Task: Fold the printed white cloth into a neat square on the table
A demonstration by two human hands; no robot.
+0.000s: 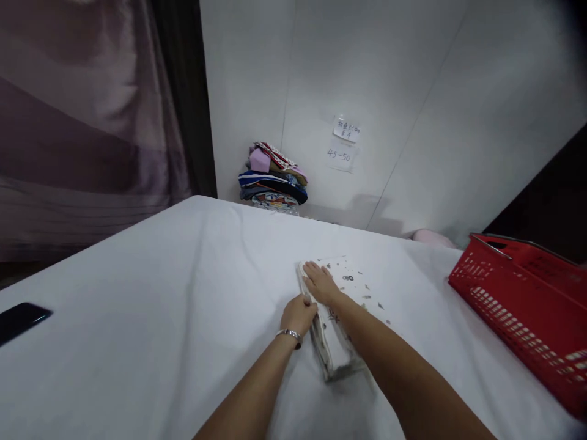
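A folded white garment or cloth (338, 349) with small dark printed motifs lies on the white-covered table, its layers showing along the left side. My left hand (298, 316), a bracelet at its wrist, is closed on the left edge of the cloth. Just beyond it, my right hand (320, 283) presses flat on top near the far left corner, fingers stretched out. The right forearm covers part of the cloth, so its exact kind cannot be made out.
A red plastic basket (518, 299) with a metal handle stands at the right. Folded clothes (274, 177) are stacked by the back wall, left of paper notes (340, 153). A dark phone (22, 321) lies at the left edge; a curtain (82, 110) hangs behind it.
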